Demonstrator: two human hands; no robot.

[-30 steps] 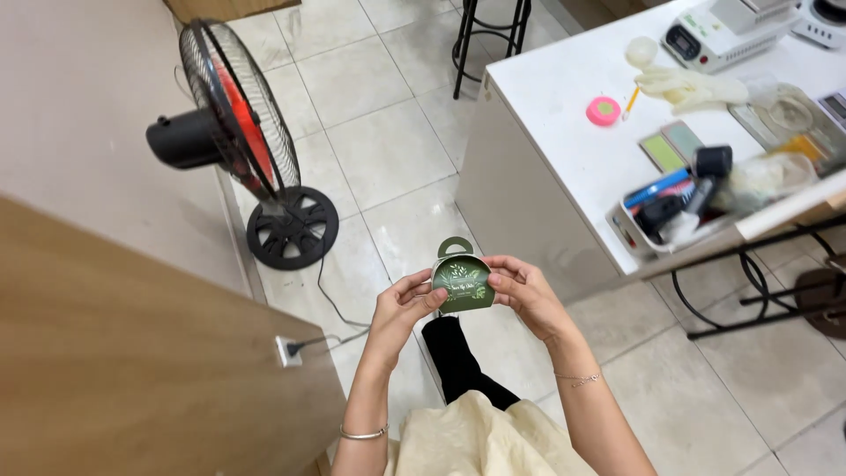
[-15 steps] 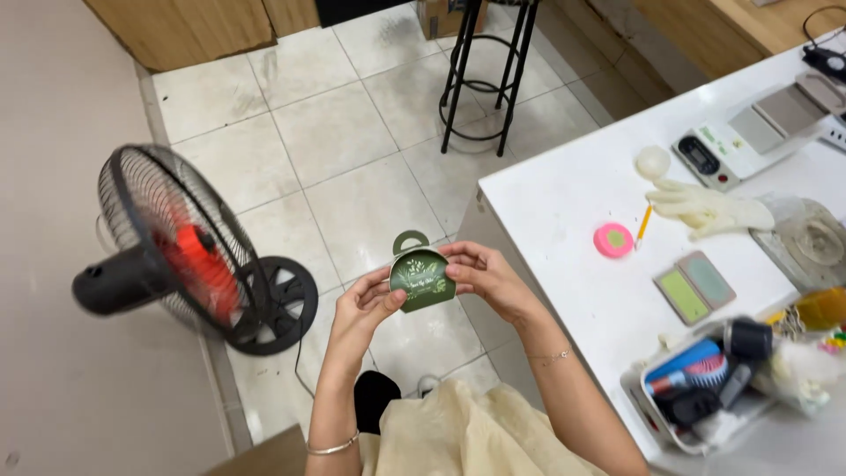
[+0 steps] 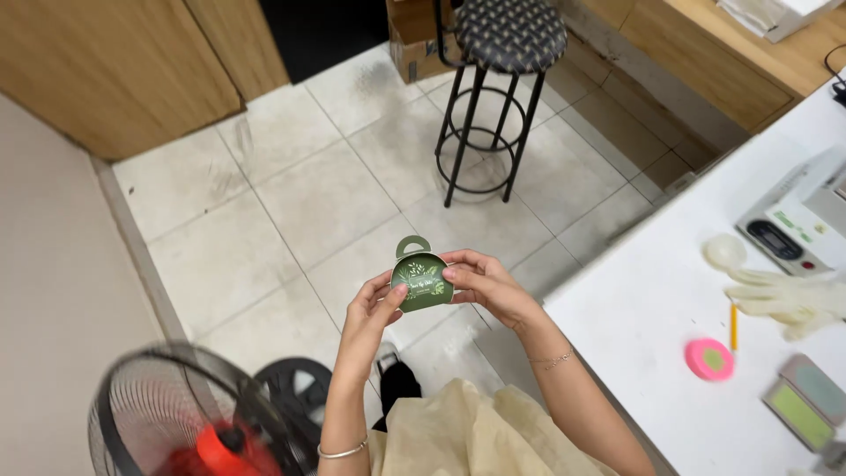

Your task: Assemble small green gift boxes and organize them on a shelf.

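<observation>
Box (image 3: 423, 280), small, dark green, with a leaf print and a looped handle tab on top, held in mid-air over the tiled floor (image 3: 308, 194), just off the near edge of the white table (image 3: 652, 317). Left hand (image 3: 374, 308) pinching its lower left side, thumb on the front panel; right hand (image 3: 480, 282) closed on the right edge, fingertips on the face. Both grips firm on the box. Step in hand, by the look of it: pressing the curved flaps into shape, so calling next for steady pressure at the sides without creasing the card. Contents not visible; box front shut. On the table: pink tape roll (image 3: 709, 359), pale gloves (image 3: 789, 298), yellow pencil (image 3: 732, 326), scale (image 3: 789, 234). Black stool (image 3: 507, 53) beyond; fan (image 3: 189, 423) at lower left.
</observation>
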